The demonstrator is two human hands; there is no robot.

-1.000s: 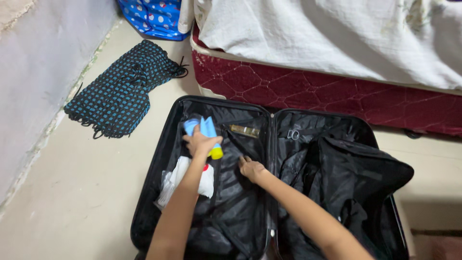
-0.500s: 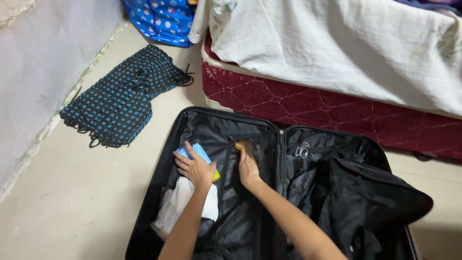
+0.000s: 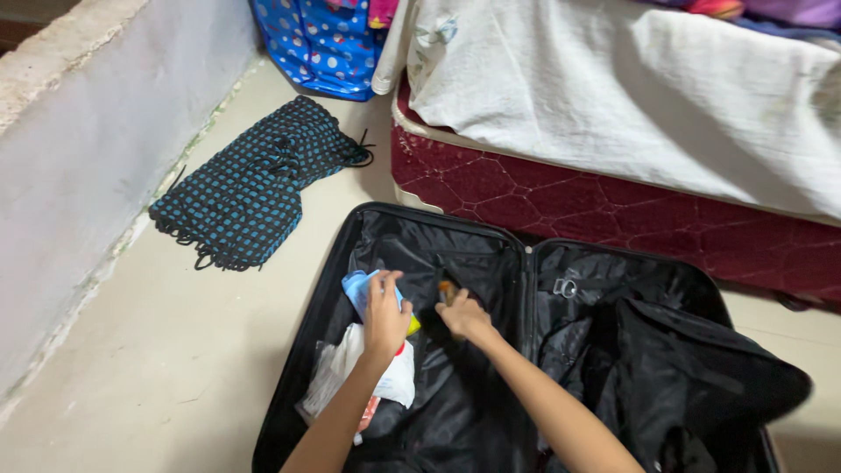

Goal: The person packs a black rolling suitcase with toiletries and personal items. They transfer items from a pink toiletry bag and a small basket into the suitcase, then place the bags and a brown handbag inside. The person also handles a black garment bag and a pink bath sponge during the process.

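Black soft-lined suitcase (image 3: 394,232) | left hand (image 3: 385,315) grips blue packet (image 3: 357,289) | right hand (image 3: 462,317) pinches small amber tube (image 3: 446,288)

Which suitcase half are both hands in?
The left half of the open black suitcase, nearest the grey wall; the right half holds only dark fabric.

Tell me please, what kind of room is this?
Most likely a bedroom at home. A bed with a white sheet over a dark red mattress stands beside an open black suitcase on the floor, and a blue dotted bag leans in the corner by the wall.
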